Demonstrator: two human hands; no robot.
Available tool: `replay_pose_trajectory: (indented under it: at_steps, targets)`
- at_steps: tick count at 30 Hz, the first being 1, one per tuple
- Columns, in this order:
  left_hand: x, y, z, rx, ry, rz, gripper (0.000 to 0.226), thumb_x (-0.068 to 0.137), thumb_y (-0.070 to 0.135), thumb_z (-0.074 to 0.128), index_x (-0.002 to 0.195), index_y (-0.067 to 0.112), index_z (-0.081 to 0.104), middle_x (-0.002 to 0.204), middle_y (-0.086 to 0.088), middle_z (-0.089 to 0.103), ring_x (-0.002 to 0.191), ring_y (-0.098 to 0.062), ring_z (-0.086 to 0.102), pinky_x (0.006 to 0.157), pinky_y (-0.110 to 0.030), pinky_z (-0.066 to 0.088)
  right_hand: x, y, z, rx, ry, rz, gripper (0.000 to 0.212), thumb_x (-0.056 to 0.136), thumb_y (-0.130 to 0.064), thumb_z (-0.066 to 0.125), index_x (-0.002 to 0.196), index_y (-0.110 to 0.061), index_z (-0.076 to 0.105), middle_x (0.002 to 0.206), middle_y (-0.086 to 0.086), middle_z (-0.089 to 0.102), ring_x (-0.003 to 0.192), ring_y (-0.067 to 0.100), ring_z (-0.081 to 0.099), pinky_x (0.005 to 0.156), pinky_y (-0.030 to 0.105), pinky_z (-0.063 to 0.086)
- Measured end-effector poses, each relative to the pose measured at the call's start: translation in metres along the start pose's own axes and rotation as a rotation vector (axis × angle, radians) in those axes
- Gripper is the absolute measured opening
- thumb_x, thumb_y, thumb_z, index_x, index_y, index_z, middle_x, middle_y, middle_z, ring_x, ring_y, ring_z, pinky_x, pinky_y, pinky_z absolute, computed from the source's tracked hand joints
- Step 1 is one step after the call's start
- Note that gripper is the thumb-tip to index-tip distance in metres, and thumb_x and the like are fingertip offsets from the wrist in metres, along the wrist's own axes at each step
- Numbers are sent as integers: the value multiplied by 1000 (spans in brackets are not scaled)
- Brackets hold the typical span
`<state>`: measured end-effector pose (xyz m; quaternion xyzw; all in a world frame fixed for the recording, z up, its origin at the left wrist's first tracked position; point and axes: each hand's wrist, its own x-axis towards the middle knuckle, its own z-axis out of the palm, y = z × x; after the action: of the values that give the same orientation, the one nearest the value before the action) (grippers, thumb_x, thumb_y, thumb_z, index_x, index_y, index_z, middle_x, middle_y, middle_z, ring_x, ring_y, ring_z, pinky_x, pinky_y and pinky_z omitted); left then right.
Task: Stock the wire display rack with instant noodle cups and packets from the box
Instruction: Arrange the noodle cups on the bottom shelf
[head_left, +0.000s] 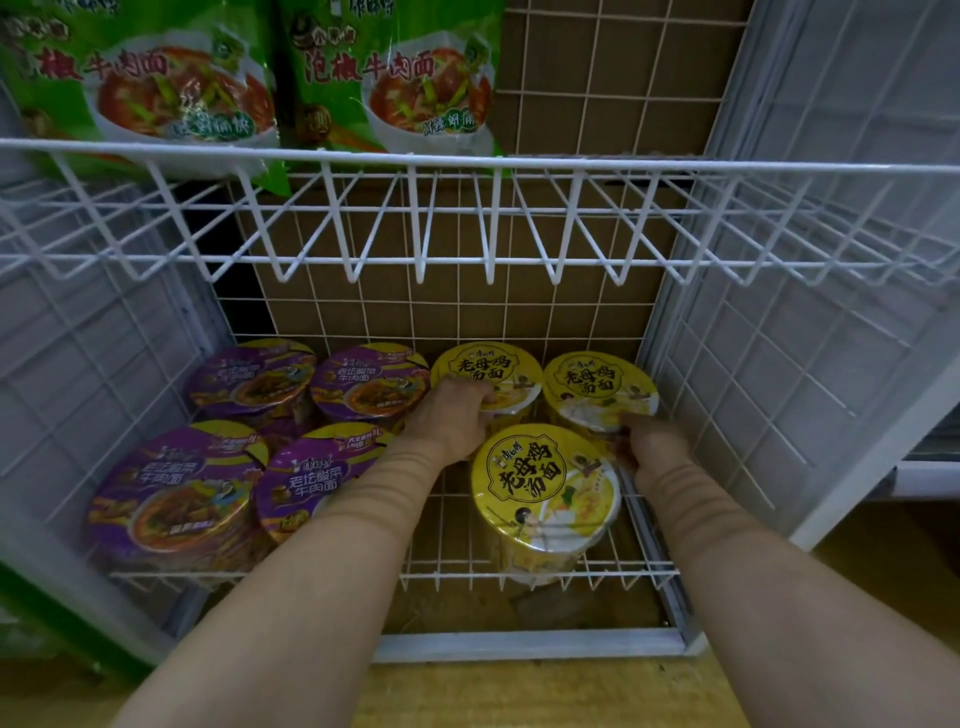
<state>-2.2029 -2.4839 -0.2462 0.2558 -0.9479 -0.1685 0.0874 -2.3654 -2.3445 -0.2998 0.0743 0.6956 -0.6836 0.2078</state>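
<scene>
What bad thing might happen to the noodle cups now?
The left hand and right hand each grip a back yellow cup. The front yellow cup sits close between the wrists, so an arm might knock it over or nudge it toward the front of the wire shelf. The left forearm also lies across a front purple cup and might push it askew.

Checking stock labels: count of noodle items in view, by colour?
Purple cups: 4
Yellow cups: 3
Green packets: 2
Total: 9
</scene>
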Motion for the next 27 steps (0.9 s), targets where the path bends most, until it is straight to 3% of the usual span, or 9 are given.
replay_pose_trajectory:
  at_steps: [2,4,7,10,14,18,21,24,27]
  targets:
    - [-1,-1,0,-7,-4,-11,31,95,20,51,126,20,55,127,-11,49,110,-26,54,92,-31,43,-8,-4,-3,44,-14,6,12,90,-6,54,78,-5,52,41,7,57,26,9,51,29,16,39]
    - [-2,-1,1,-8,-7,-20,31,96,20,50,127,20,54,125,-12,48,109,-26,54,93,-32,43,-9,-6,-2,50,1,-13,12,92,-4,52,80,-4,53,57,15,61,33,10,56,32,17,42]
    - [-1,-1,2,-27,-6,-22,30,96,19,51,125,19,55,124,-11,49,107,-26,54,91,-32,44,-19,-11,-1,53,-55,10,19,95,-1,40,106,4,55,88,24,62,76,28,67,60,30,56]
    - [-2,0,2,-59,-27,-29,30,96,17,49,125,18,55,127,-12,48,111,-27,54,92,-32,43,-29,-14,-2,-57,-134,-1,35,93,6,41,128,11,45,115,27,59,106,38,61,81,37,53]
    - [-6,-6,-2,-123,-128,-6,40,98,9,42,137,18,44,153,-10,26,144,-27,19,114,-35,20,-49,-19,4,-116,-247,13,25,93,-11,53,116,-3,59,99,14,64,73,23,60,59,27,51]
    - [-5,-9,-5,-98,-246,18,48,99,10,39,145,22,30,159,0,8,147,-20,-4,118,-39,6,-69,-25,5,-278,-399,54,27,91,-21,61,114,-10,55,96,12,65,71,21,60,54,26,52]
    - [-3,-6,-5,-65,-283,-1,50,99,14,40,147,22,25,159,0,6,147,-21,-5,120,-42,5,-79,-31,4,-590,-405,55,33,91,-28,62,117,-10,52,101,12,63,73,22,57,57,25,44]
    - [-1,-4,-7,-56,-260,4,50,98,10,39,147,20,28,158,-3,14,146,-23,5,119,-39,10,-82,-35,3,-833,-422,31,39,93,-39,54,119,-10,51,111,15,62,89,27,60,73,35,49]
    - [-3,-7,-14,-50,-161,-2,51,92,1,40,142,14,38,149,-9,34,138,-26,28,113,-36,25,-83,-35,1,-767,-441,56,34,95,-32,54,118,-7,51,110,16,62,95,33,62,74,44,53]
